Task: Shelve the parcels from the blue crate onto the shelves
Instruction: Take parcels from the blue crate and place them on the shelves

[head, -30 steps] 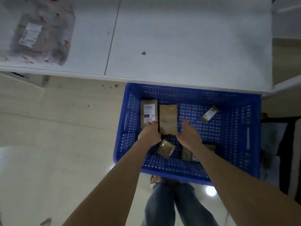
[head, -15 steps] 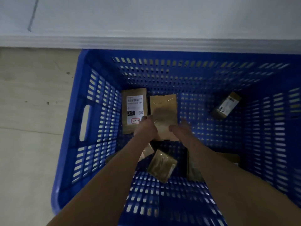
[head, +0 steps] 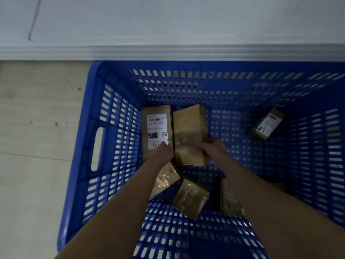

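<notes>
Reaching into the blue crate (head: 87, 139), the right hand (head: 214, 146) grips the plain box (head: 188, 128). The left hand (head: 164, 153) hides its own grip.

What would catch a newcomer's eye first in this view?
The blue crate fills the view, just below a white shelf. Inside, two brown boxes lie side by side: the left hand is at the labelled box, and the right hand grips the plain box. A smaller box lies alone at the far right.
</notes>
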